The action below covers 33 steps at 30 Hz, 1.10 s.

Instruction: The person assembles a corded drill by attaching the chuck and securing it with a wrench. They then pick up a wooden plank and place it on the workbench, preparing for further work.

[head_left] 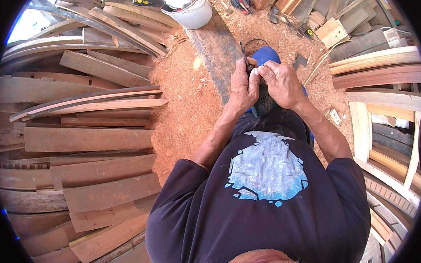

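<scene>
My two hands meet in front of my lap, fingers closed and thumbs nearly touching. Out of my left hand (244, 88) sticks the tip of a thin dark metal piece (243, 49); its kind is too small to tell. Beside it, a small orange-brown piece (252, 61) shows at the fingertips. My right hand (284, 84) is closed in a pinch, and what lies in it is hidden. Under the hands, a dark, vented tool body (265, 104) shows in part between my legs. A rounded blue thing (266, 55) lies just beyond the fingers.
Stacked wooden boards (92, 140) fill the left side. Light wooden frames (361, 131) and curved planks (378, 61) stand at the right. Sawdust (182, 125) covers the floor around a worn plank (216, 47). A white bucket (193, 15) and a coiled dark cord (241, 2) lie farther off.
</scene>
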Each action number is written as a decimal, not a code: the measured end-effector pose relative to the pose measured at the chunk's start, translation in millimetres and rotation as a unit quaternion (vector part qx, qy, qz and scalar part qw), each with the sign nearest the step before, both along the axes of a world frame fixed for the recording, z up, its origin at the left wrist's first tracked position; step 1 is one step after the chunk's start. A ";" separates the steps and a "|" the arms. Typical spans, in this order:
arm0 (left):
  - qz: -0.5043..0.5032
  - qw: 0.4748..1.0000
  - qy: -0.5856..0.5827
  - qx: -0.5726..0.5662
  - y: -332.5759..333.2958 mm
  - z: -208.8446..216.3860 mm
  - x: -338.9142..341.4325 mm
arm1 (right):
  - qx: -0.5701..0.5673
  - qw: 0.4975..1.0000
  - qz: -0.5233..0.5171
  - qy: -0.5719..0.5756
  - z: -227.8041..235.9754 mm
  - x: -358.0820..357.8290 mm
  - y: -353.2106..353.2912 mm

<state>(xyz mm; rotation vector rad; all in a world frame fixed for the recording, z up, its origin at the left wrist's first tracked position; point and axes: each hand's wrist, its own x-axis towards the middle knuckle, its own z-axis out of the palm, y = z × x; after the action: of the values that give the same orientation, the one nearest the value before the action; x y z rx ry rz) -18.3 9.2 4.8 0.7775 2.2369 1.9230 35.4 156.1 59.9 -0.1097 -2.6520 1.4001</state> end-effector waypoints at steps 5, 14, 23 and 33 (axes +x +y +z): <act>0.034 0.997 0.062 0.020 6.4 -4.6 6.8 | -0.022 0.999 -0.025 0.008 -9.1 -0.1 -1.9; 0.010 0.999 -0.046 0.009 1.4 -0.2 2.3 | -0.187 0.976 -0.027 -0.109 -23.9 -2.4 2.8; -0.181 0.922 -0.284 0.193 -38.3 -23.5 -35.2 | -0.177 0.982 -0.046 -0.056 -5.5 16.7 32.7; -0.073 0.938 -0.275 0.197 -24.8 -20.7 -15.5 | 0.052 0.997 -0.010 0.059 2.1 11.5 14.7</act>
<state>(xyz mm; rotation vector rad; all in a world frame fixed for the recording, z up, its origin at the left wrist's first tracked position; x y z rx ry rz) -33.8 -15.7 -15.9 0.3513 1.4564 2.1937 46.9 170.8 61.9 -0.0402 -2.6131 1.2192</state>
